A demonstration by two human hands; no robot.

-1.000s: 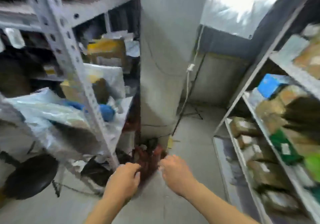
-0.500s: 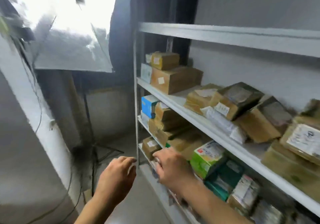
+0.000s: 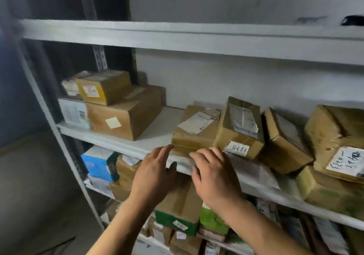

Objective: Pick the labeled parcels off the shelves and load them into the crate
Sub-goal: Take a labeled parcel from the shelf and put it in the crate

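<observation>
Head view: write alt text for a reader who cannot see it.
Two bare hands, left and right, reach with spread fingers toward a flat labelled parcel at the front of a white shelf. Taped cardboard parcels crowd that shelf, one marked 0471, with more below.

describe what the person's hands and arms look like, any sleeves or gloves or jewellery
Both arms are bare as far as the frame shows: no sleeve in view. The left hand and right hand wear no gloves, and no ring, watch or wristband shows on the sides facing the camera. Nails look short and unpainted, though the picture is soft.
</observation>
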